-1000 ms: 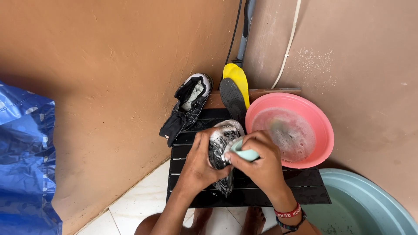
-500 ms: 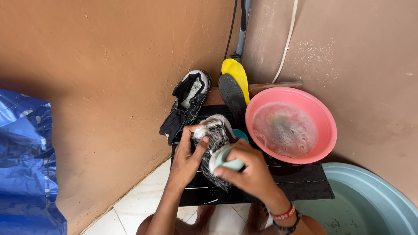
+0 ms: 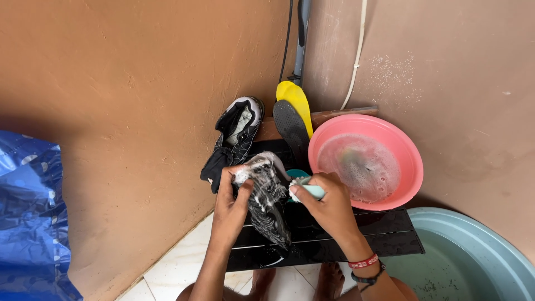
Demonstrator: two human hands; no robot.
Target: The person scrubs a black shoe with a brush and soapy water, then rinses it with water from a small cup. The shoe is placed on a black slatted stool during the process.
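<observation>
At the bottom edge the person's bare feet (image 3: 329, 276) stand on white floor tiles (image 3: 173, 267), just in front of a low black slatted stand (image 3: 384, 234). Above that stand the left hand (image 3: 231, 203) is wrapped around a soapy black and grey shoe (image 3: 267, 200), fingers curled over its upper end and thumb pressed against its side, so the shoe hangs tilted with its lower end pointing down toward the slats. The right hand (image 3: 329, 203), with a red band and a dark band at the wrist, is closed around a pale green scrub brush (image 3: 304, 189), whose bristle end appears to touch the lathered side of the shoe, though foam hides the exact contact. To the right, at the lower corner, sits a large light blue basin (image 3: 473, 262), only partly in view. Just beyond the right hand a pink basin (image 3: 365, 161) of sudsy water rests on the stand. Behind the held shoe a second black and white shoe (image 3: 239, 128) leans upright against the brown wall (image 3: 122, 100), and beside it a yellow insole (image 3: 296, 99) and a dark insole (image 3: 290, 125) stand propped in the corner. A blue plastic sheet (image 3: 30, 217) fills the left edge.
</observation>
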